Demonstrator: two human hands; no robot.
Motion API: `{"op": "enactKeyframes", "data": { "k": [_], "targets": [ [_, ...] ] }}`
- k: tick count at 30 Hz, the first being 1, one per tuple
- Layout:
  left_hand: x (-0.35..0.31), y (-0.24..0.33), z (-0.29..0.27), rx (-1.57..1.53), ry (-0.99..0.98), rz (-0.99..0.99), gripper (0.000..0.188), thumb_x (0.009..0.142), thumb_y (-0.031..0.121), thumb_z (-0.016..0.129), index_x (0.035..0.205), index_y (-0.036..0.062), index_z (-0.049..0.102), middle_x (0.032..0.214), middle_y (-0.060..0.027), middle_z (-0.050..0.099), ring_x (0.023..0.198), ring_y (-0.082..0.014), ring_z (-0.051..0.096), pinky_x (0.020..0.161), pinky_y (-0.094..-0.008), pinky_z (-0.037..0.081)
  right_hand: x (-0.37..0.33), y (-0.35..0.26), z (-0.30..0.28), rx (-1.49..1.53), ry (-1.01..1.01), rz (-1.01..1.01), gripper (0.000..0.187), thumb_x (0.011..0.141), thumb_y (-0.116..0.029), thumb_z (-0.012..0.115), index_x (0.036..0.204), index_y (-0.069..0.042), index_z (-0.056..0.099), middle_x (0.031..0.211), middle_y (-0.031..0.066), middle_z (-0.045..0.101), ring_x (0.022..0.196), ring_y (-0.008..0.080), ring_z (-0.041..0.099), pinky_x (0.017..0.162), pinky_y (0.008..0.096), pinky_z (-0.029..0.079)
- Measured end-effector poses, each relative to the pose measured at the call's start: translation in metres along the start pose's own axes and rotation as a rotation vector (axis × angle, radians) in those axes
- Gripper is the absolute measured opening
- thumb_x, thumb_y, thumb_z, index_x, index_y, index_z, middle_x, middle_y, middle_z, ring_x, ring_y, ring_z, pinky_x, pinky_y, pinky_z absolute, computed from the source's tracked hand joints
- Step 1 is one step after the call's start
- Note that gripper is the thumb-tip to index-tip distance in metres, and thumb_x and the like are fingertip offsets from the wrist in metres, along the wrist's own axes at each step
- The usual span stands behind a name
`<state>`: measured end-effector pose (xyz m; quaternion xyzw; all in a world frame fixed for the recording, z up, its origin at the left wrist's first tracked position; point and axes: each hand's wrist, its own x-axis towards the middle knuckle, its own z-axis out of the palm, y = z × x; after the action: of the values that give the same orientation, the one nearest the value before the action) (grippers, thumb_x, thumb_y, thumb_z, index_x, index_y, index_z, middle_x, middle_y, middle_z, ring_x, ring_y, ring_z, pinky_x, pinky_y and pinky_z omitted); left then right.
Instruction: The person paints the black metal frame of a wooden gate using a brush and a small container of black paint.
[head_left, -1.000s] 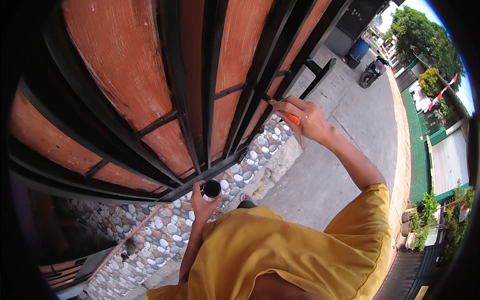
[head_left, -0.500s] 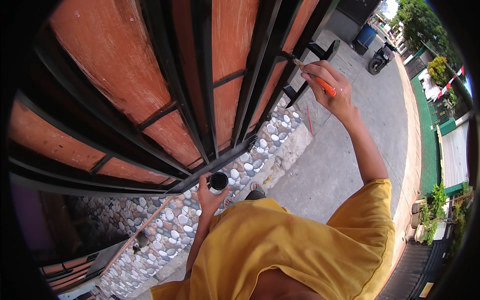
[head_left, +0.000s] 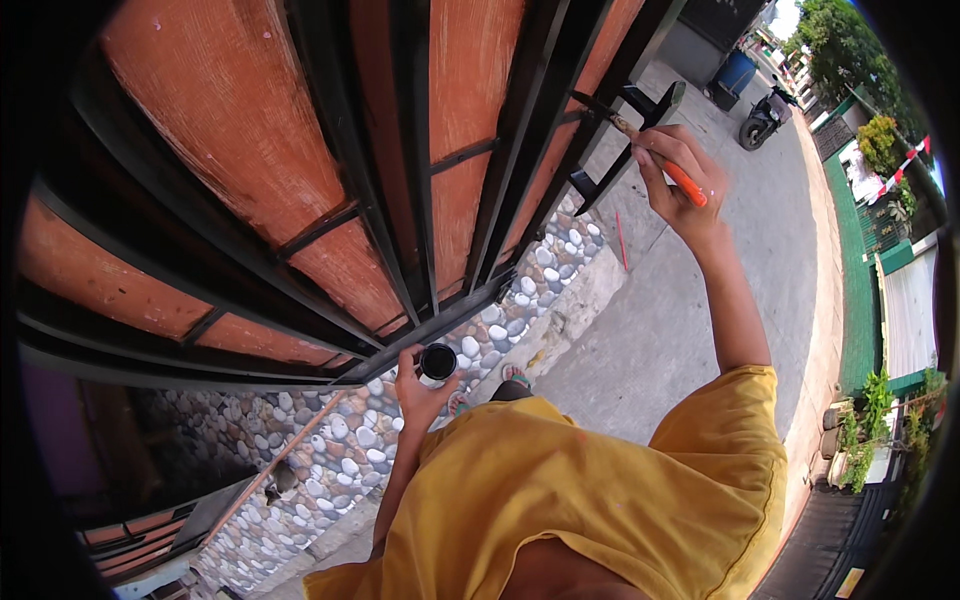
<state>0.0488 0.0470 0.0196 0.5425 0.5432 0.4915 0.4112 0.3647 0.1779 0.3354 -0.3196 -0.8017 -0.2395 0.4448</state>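
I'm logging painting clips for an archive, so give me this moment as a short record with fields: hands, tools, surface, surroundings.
right hand: right hand raised, gripping an orange-handled paintbrush, bristles against a black bar of the gate
left hand: left hand low, holding a small round can with dark contents
surface: black metal bars over orange panels
base: pebble-faced wall under the gate
clothing: yellow shirt
surroundings: concrete pavement, blue bin, parked scooter
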Motion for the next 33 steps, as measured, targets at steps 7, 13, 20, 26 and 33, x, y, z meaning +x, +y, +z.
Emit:
{"op": "enactKeyframes", "data": {
  "k": [7, 13, 20, 26, 33],
  "targets": [
    [0.000, -0.007, 0.000, 0.038, -0.015, -0.022, 0.063, 0.065, 0.006, 0.086, 0.116, 0.0036, 0.050, 0.110, -0.0069, 0.056, 0.102, -0.0145, 0.059, 0.087, -0.0310, 0.053, -0.004, 0.007, 0.006, 0.002, 0.073, 0.002, 0.021, 0.081, -0.007, 0.077, 0.100, -0.007, 0.068, 0.092, 0.0068, 0.067, 0.073, 0.0227, 0.067, 0.062, 0.0294, 0.054],
    [-0.001, 0.001, 0.004, 0.010, 0.036, 0.020, 0.062, 0.065, 0.010, 0.087, 0.115, 0.0015, 0.052, 0.104, -0.0096, 0.060, 0.092, -0.0167, 0.063, 0.083, -0.0324, 0.055, -0.014, 0.008, 0.011, -0.027, -0.065, 0.026, 0.020, 0.083, -0.007, 0.076, 0.102, -0.009, 0.069, 0.093, 0.0058, 0.068, 0.075, 0.0236, 0.068, 0.066, 0.0303, 0.055],
    [-0.006, 0.000, -0.003, -0.011, -0.035, -0.044, 0.064, 0.069, 0.003, 0.084, 0.121, 0.0006, 0.046, 0.115, -0.0107, 0.055, 0.104, -0.0167, 0.058, 0.092, -0.0300, 0.049, -0.071, -0.025, 0.008, 0.358, 0.455, 0.393, 0.011, 0.096, -0.005, 0.062, 0.102, 0.005, 0.063, 0.089, 0.0114, 0.070, 0.075, 0.0149, 0.069, 0.068, 0.0267, 0.055],
    [-0.013, 0.004, 0.008, 0.003, -0.031, -0.053, 0.063, 0.070, 0.002, 0.083, 0.121, 0.0018, 0.046, 0.117, -0.0109, 0.054, 0.107, -0.0172, 0.058, 0.093, -0.0305, 0.050, -0.211, -0.110, 0.050, 0.646, 0.138, 1.312, 0.020, 0.100, -0.017, 0.059, 0.102, 0.003, 0.062, 0.081, 0.0069, 0.065, 0.066, 0.0110, 0.064, 0.058, 0.0249, 0.050],
    [-0.024, 0.011, 0.043, -0.003, -0.020, -0.026, 0.063, 0.070, 0.001, 0.083, 0.122, 0.0027, 0.047, 0.116, -0.0100, 0.055, 0.106, -0.0167, 0.059, 0.092, -0.0302, 0.050, -0.272, -0.159, 0.051, 0.849, -0.078, 1.532, 0.019, 0.099, -0.017, 0.061, 0.099, 0.002, 0.064, 0.086, 0.0072, 0.067, 0.071, 0.0103, 0.065, 0.057, 0.0252, 0.050]
  ]
}}
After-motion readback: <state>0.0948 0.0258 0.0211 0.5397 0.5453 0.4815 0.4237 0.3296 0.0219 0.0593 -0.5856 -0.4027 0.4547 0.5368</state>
